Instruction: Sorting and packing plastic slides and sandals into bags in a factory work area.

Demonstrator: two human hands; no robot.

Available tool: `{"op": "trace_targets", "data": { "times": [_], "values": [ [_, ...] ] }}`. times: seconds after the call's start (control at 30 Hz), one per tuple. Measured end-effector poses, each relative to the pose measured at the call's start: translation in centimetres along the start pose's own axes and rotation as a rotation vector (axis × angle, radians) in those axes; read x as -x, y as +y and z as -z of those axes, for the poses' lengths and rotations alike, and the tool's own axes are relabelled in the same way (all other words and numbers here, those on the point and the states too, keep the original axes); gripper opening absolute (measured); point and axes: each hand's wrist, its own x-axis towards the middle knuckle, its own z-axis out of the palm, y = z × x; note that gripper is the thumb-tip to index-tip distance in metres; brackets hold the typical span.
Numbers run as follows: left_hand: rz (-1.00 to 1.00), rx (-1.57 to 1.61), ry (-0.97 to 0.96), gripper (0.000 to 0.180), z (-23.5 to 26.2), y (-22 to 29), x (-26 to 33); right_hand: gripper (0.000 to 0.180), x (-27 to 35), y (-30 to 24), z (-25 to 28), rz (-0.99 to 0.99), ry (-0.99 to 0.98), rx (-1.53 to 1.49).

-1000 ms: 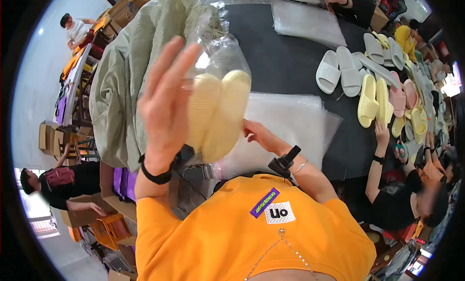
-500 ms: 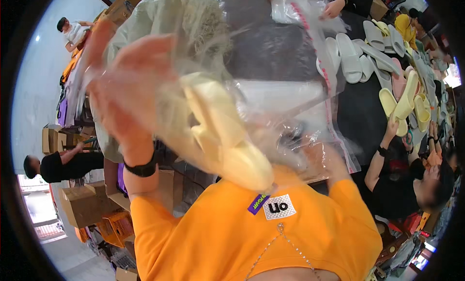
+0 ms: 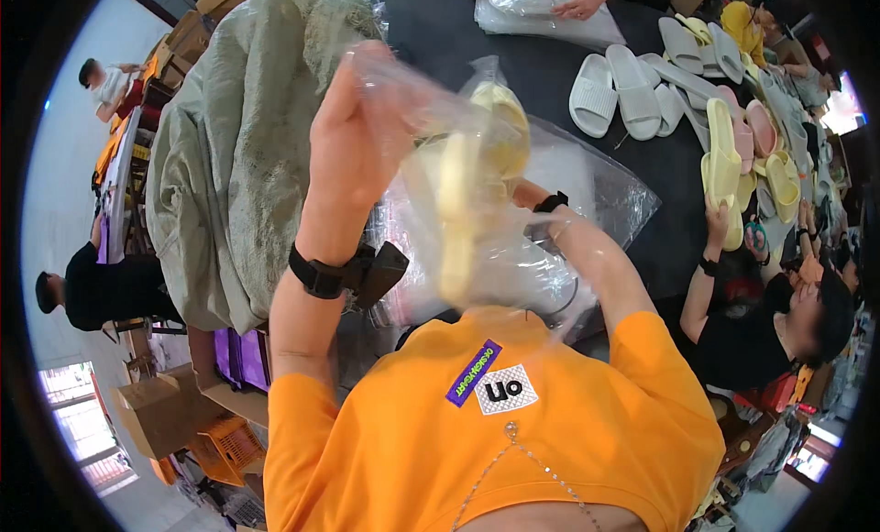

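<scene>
My left hand (image 3: 348,138) is raised, its fingers closed on the edge of a clear plastic bag (image 3: 403,87). A pair of pale yellow slippers shows through the film: the near slipper (image 3: 456,225) stands on edge and is blurred, while the far slipper (image 3: 502,120) tilts behind it. Beyond the bag, my right hand (image 3: 524,195) is beside the slippers, with its fingers mostly hidden by them and the film. More clear plastic bags (image 3: 587,175) lie flat on the dark table under my hands.
A greyish-green woven sack (image 3: 220,165) is heaped at the left. White slippers (image 3: 632,92) and yellow slippers (image 3: 784,188) cover the right side of the dark table (image 3: 559,69). A co-worker (image 3: 761,321) holds a yellow slipper at right; another person's hand (image 3: 585,0) rests on bags across the table.
My left hand has moved right and pulled the bag's edge up. The yellow slippers have swung more upright. My right hand has moved up behind them.
</scene>
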Motion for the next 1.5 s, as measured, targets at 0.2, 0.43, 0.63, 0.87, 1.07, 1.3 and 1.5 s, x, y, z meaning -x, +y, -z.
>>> {"op": "trace_targets", "data": {
  "times": [0.2,0.43,0.63,0.87,1.07,1.3,1.5],
  "values": [
    [-0.033,0.054,0.428,0.02,11.9,-2.4,2.1,0.019,5.0,4.0,5.7,-0.173,0.362,0.097],
    [0.156,-0.21,0.863,0.035,26.9,-3.0,11.3,0.043,7.2,3.8,9.8,-0.307,0.2,0.493],
    [0.223,-0.203,0.857,0.08,22.0,-2.5,12.8,0.058,8.5,6.9,6.6,-0.438,-0.019,0.823],
    [0.432,-0.488,0.992,0.103,22.5,-5.7,15.0,0.057,7.3,4.6,3.2,-0.562,-0.09,1.017],
    [0.242,-0.681,0.855,0.099,21.7,-5.8,13.3,0.057,7.3,4.3,4.1,-0.604,-0.067,0.88],
    [0.201,-0.653,0.621,0.048,22.4,0.8,15.1,0.088,9.0,4.7,11.2,-0.862,0.392,1.176],
    [0.086,-0.496,0.775,0.043,16.7,5.2,15.4,0.096,10.8,4.6,15.0,-1.059,0.27,0.742]
  ]
}}
